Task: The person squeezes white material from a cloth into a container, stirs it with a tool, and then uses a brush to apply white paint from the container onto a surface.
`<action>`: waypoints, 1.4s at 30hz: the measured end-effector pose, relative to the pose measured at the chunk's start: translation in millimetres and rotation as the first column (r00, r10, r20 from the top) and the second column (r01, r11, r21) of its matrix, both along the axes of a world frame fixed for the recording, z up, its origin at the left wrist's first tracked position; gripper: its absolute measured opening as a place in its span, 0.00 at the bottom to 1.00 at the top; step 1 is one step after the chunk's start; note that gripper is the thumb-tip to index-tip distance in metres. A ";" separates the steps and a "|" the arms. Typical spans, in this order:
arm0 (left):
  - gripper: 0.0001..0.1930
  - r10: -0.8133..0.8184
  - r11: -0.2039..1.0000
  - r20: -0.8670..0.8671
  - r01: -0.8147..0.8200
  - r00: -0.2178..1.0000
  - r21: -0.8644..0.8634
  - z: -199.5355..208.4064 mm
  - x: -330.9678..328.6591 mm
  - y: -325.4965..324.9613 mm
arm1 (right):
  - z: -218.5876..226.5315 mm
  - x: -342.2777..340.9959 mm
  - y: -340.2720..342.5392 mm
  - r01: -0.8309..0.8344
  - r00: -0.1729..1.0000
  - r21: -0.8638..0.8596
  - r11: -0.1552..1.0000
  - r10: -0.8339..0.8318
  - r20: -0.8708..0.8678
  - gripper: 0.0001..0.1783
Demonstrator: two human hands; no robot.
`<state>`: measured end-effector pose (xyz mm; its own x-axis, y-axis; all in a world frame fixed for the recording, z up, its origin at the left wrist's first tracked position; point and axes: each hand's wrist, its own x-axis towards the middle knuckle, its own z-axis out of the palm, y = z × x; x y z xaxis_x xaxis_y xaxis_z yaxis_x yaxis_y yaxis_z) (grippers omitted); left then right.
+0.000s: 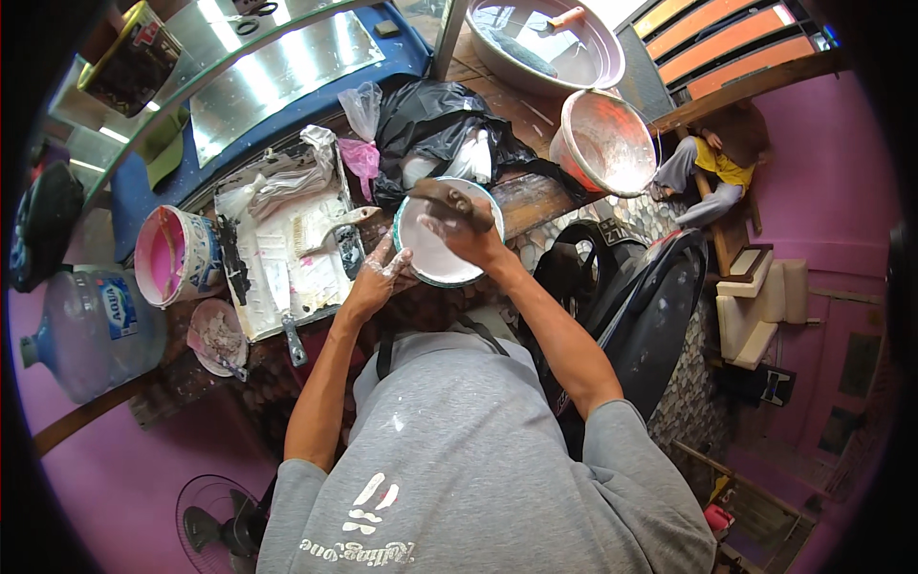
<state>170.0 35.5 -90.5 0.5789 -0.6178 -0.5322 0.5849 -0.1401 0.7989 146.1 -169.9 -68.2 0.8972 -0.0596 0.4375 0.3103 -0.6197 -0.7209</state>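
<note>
A round tub (pixel 432 260) of smooth white paste sits in front of me at the bench edge. My right hand (pixel 461 237), smeared with white, is over the tub, closed on a brown wooden-looking tool (pixel 449 203) whose exact kind I cannot make out. My left hand (pixel 375 280), also spattered white, is at the tub's left rim, thumb and fingers around its edge. Left of it lies a paint-crusted tray (pixel 251 311) holding a white-coated brush (pixel 330 225) and a scraper (pixel 279 292), whose handle sticks out over the front edge.
Left of the tray are a pink-stained bucket (pixel 197 256), a small bowl (pixel 212 356) and a large water bottle (pixel 100 320). Black plastic bags (pixel 430 120) lie behind the tub. A bucket (pixel 602 143) and basin (pixel 507 78) stand beyond; a motorcycle (pixel 645 316) is at right. A person (pixel 717 163) sits farther off.
</note>
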 end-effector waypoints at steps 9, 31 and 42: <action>0.29 0.028 0.998 0.292 -0.043 0.956 0.047 -39.2 -1.9 5.0 | 23.2 -51.7 -39.4 0.115 0.989 -0.144 0.983 -0.127 -0.077 0.18; 0.29 0.029 0.999 0.108 -0.031 0.994 0.021 -2.1 -8.1 -2.8 | -5.0 -22.4 -6.9 0.120 0.992 0.006 0.993 -0.120 -0.047 0.13; 0.28 0.041 0.998 0.118 -0.036 0.992 -0.048 -7.2 -4.8 -4.4 | -6.2 -5.2 -5.4 0.059 0.998 0.041 0.997 -0.059 0.018 0.10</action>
<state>165.2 31.1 -97.7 0.6603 -0.6159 -0.4297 0.4892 -0.0812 0.8684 140.8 -175.3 -74.4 0.8830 -0.1301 0.4509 0.2882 -0.6079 -0.7399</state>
